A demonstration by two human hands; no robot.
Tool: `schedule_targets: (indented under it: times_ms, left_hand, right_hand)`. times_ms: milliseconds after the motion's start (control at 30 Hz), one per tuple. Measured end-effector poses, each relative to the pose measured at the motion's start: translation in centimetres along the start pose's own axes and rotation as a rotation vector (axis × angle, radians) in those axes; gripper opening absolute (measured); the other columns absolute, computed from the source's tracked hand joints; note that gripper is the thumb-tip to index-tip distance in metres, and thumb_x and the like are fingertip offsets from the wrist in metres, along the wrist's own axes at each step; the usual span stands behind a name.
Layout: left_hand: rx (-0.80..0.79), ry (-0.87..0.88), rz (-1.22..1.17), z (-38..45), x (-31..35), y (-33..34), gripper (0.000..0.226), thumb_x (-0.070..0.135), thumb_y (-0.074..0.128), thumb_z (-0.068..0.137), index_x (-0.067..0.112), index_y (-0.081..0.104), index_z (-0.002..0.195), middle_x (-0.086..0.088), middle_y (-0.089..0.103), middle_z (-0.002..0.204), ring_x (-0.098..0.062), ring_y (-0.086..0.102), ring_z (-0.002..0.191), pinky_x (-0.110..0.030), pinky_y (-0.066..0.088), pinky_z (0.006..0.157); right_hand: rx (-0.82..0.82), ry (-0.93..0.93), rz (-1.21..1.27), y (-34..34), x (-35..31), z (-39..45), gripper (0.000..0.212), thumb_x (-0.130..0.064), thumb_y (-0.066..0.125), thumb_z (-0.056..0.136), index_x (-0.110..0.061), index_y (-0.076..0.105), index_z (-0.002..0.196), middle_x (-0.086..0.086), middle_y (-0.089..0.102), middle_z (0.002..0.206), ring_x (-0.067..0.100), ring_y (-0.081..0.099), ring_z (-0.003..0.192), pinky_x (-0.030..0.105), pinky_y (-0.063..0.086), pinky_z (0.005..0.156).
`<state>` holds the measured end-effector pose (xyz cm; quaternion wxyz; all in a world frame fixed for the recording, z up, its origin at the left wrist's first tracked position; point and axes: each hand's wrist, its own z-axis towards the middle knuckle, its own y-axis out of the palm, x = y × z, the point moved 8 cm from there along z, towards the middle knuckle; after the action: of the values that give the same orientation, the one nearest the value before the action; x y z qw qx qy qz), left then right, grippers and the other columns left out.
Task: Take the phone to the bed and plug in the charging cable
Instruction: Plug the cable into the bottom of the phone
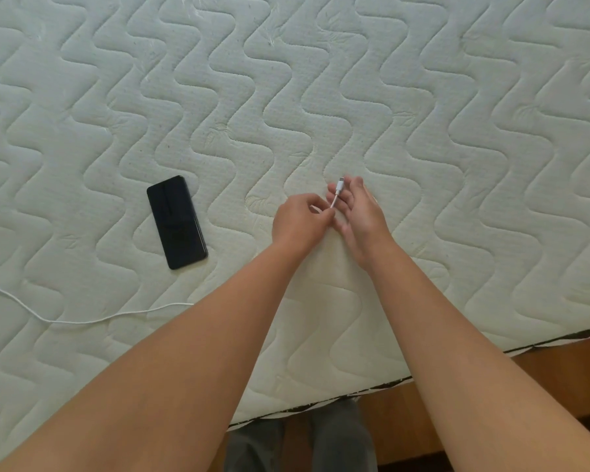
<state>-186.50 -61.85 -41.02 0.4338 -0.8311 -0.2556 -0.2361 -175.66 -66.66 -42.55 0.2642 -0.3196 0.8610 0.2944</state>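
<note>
A black phone (177, 222) lies flat on the white quilted mattress (423, 131), screen dark, left of my hands. My left hand (300, 221) pinches the white charging cable (335, 197) just below its plug. The plug end points away from me and rests against the fingers of my right hand (360, 212), which are spread around it. The rest of the white cable trails over the mattress at the left (82, 320) and disappears under my left forearm. Neither hand touches the phone.
The mattress edge runs diagonally at the lower right, with the wooden bed frame (559, 366) below it. My legs in grey trousers (321, 441) stand against the bed at the bottom.
</note>
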Motion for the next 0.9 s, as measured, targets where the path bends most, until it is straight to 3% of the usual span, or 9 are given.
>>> schedule_targets:
  times_ms: [67, 233, 333, 467, 600, 767, 900]
  left_hand:
    - [0.013, -0.023, -0.103, -0.3, -0.4, -0.3, 0.007, 0.027, 0.071, 0.081, 0.024, 0.077, 0.082, 0.004, 0.073, 0.076, -0.014, 0.069, 0.079, -0.028, 0.049, 0.068]
    - [-0.008, -0.042, -0.273, -1.4, -2.4, -1.8, 0.007, 0.022, 0.076, 0.081, 0.016, 0.080, 0.083, 0.001, 0.072, 0.074, -0.011, 0.061, 0.068, -0.032, 0.049, 0.077]
    - [-0.046, -0.018, -0.163, -2.4, -4.2, -3.3, 0.019, 0.032, 0.079, 0.080, 0.013, 0.081, 0.083, -0.004, 0.077, 0.078, -0.012, 0.061, 0.071, -0.032, 0.046, 0.073]
    - [-0.066, 0.024, 0.010, -4.1, -7.0, -6.8, 0.029, 0.043, 0.077, 0.080, 0.015, 0.078, 0.074, 0.004, 0.070, 0.065, -0.008, 0.054, 0.059, -0.030, 0.041, 0.061]
    - [0.064, 0.105, 0.121, -5.3, -9.3, -11.6, 0.032, 0.043, 0.068, 0.085, 0.016, 0.076, 0.072, 0.006, 0.069, 0.064, -0.007, 0.058, 0.061, -0.031, 0.047, 0.063]
    - [0.310, 0.125, 0.262, -6.2, -13.4, -17.4, 0.022, 0.025, 0.060, 0.092, 0.014, 0.072, 0.107, -0.005, 0.070, 0.107, -0.023, 0.062, 0.099, -0.036, 0.052, 0.084]
    - [0.176, 0.185, 0.433, -7.1, -16.0, -17.3, 0.049, -0.001, 0.054, 0.086, 0.011, 0.060, 0.133, -0.010, 0.055, 0.142, -0.029, 0.048, 0.129, -0.041, 0.045, 0.104]
  right_hand:
    - [0.005, -0.004, 0.001, 0.1, 0.0, -0.1, 0.028, -0.038, 0.033, 0.103, -0.021, 0.056, 0.106, 0.004, 0.060, 0.119, 0.016, 0.058, 0.111, 0.032, 0.052, 0.090]
    - [0.034, 0.038, -0.078, 0.8, 1.4, -1.0, 0.029, -0.034, 0.045, 0.099, -0.012, 0.061, 0.108, 0.005, 0.066, 0.102, 0.020, 0.064, 0.091, 0.029, 0.056, 0.072]
    - [0.038, 0.030, -0.225, 2.1, 3.2, -2.2, 0.018, -0.021, 0.054, 0.096, -0.008, 0.066, 0.094, 0.010, 0.068, 0.092, 0.022, 0.065, 0.080, 0.028, 0.056, 0.069]
    - [0.051, 0.006, -0.335, 4.7, 5.7, -3.6, 0.017, -0.004, 0.062, 0.086, 0.002, 0.070, 0.101, 0.007, 0.069, 0.076, 0.019, 0.064, 0.066, 0.028, 0.056, 0.066]
    - [0.036, 0.042, -0.382, 7.9, 8.8, -5.1, 0.014, 0.000, 0.064, 0.085, -0.001, 0.069, 0.099, 0.005, 0.069, 0.072, 0.015, 0.067, 0.056, 0.029, 0.056, 0.062]
    - [-0.019, 0.065, -0.557, 10.7, 13.4, -7.2, 0.008, -0.009, 0.069, 0.081, -0.017, 0.067, 0.080, 0.003, 0.074, 0.074, 0.015, 0.074, 0.062, 0.037, 0.059, 0.073]
    - [-0.021, 0.075, -0.649, 11.8, 16.2, -8.6, 0.006, -0.014, 0.069, 0.078, -0.012, 0.071, 0.073, 0.004, 0.074, 0.066, 0.016, 0.074, 0.060, 0.047, 0.060, 0.076]
